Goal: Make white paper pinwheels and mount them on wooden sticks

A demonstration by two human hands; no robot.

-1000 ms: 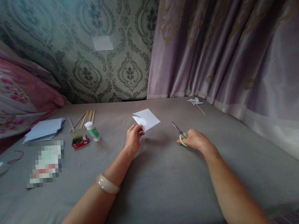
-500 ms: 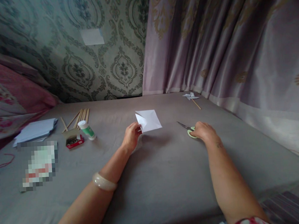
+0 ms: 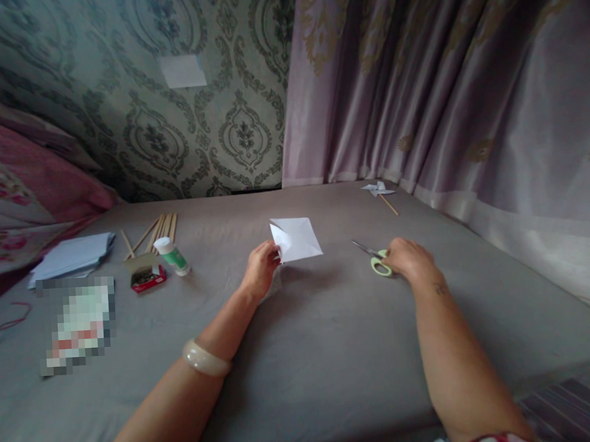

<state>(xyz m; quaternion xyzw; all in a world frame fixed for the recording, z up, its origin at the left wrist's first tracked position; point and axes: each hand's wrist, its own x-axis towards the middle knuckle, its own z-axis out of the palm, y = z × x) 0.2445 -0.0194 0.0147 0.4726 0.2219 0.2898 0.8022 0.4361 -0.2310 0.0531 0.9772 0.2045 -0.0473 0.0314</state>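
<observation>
Head view, with the paper (image 3: 297, 241) as the dial's hub and 12 pointing away: nearest, at 4 o'clock, a red-and-white sleeve (image 3: 499, 440) shows on the right arm. A pale bangle (image 3: 206, 359) circles the left forearm between 7 and 8. Between 8 and 9 lies a blurred-out sheet (image 3: 80, 324); past it, near the left edge, a red cord (image 3: 14, 324).

At 3 o'clock the right hand (image 3: 410, 261), back up, has its fingers curled at the green handles of the scissors (image 3: 374, 252); most fingertips are hidden, so I cannot tell whether it grips them or only touches. The blades point toward 10.

At 8 o'clock the left hand (image 3: 262, 269) pinches the paper's near left corner. The paper is creased, slit at its far left corner, and shadows the grey cloth (image 3: 304, 392).

Out at 9 are an open red box (image 3: 150, 280), a bottle (image 3: 174, 257) just beside it, stacked sheets (image 3: 72, 254) and sticks (image 3: 165, 231). Between 2 and 3, a pinwheel (image 3: 380, 189) lies near the curtain (image 3: 417, 96). Farthest, at 11, a white card (image 3: 183, 72) shows against the patterned wall (image 3: 243, 131).
</observation>
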